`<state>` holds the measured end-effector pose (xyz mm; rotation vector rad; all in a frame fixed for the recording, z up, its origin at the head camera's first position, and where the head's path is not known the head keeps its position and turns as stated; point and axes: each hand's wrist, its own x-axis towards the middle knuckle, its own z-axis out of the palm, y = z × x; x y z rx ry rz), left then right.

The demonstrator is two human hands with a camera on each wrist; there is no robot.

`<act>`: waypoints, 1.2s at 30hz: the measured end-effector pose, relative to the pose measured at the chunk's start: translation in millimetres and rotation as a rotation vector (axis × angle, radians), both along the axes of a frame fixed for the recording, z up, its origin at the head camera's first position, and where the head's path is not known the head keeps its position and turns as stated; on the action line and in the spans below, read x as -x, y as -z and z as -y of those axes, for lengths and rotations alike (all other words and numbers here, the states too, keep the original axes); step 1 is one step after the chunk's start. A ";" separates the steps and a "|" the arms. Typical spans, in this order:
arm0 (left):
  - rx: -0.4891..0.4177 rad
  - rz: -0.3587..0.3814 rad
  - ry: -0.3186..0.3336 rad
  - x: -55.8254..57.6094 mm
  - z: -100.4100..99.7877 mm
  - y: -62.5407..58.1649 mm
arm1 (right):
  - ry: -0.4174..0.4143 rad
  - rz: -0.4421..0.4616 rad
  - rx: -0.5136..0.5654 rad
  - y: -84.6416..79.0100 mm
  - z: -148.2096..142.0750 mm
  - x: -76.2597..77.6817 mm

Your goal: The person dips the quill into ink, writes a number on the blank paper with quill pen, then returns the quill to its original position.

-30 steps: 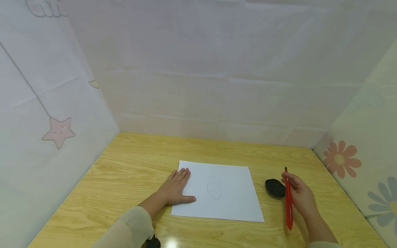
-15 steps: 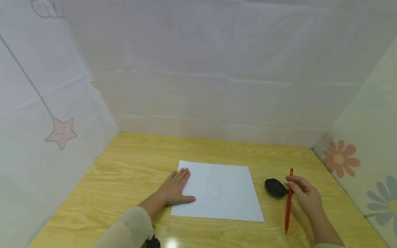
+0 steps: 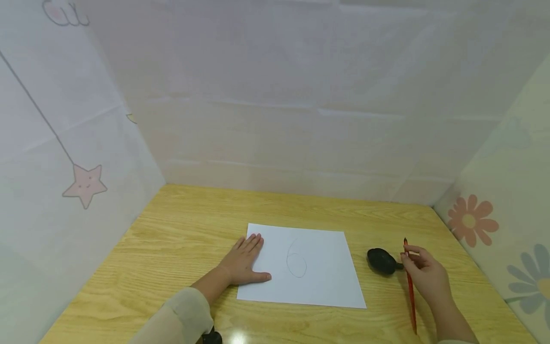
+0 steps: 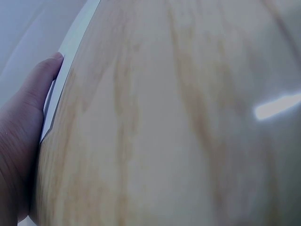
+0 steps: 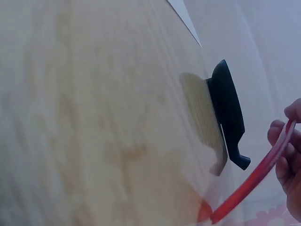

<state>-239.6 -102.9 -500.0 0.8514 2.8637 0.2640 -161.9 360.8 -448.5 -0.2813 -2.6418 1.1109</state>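
Observation:
My left hand (image 3: 245, 263) lies flat with fingers spread on the left edge of a white sheet of paper (image 3: 335, 277). A large thin 6 is drawn on the sheet. In the left wrist view the thumb (image 4: 44, 75) rests at the paper's edge (image 4: 70, 61). My right hand (image 3: 427, 274) pinches a slim red pen (image 3: 411, 296) near its dark upper tip; its long end points down toward me. In the right wrist view the pen (image 5: 249, 186) looks bent and blurred. Beside that hand sits a black shallow dish-like thing with a short handle (image 3: 381, 261).
The wood-grain table (image 3: 193, 215) is enclosed by pale cloth walls (image 3: 292, 119) at the back and sides, printed with a star and flowers. A small black round object (image 3: 212, 337) shows beside the left sleeve (image 3: 180, 315). Lamp light glares on the tabletop.
The right hand has shifted slightly right, away from the black dish, uncovering its handle. The pen has swung, its lower end now farther right. The left hand and paper have stayed put.

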 end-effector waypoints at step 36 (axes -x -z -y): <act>-0.011 0.003 0.007 0.3 0.2 0.0 | 0.078 0.323 -0.105 15.9 -15.5 6.8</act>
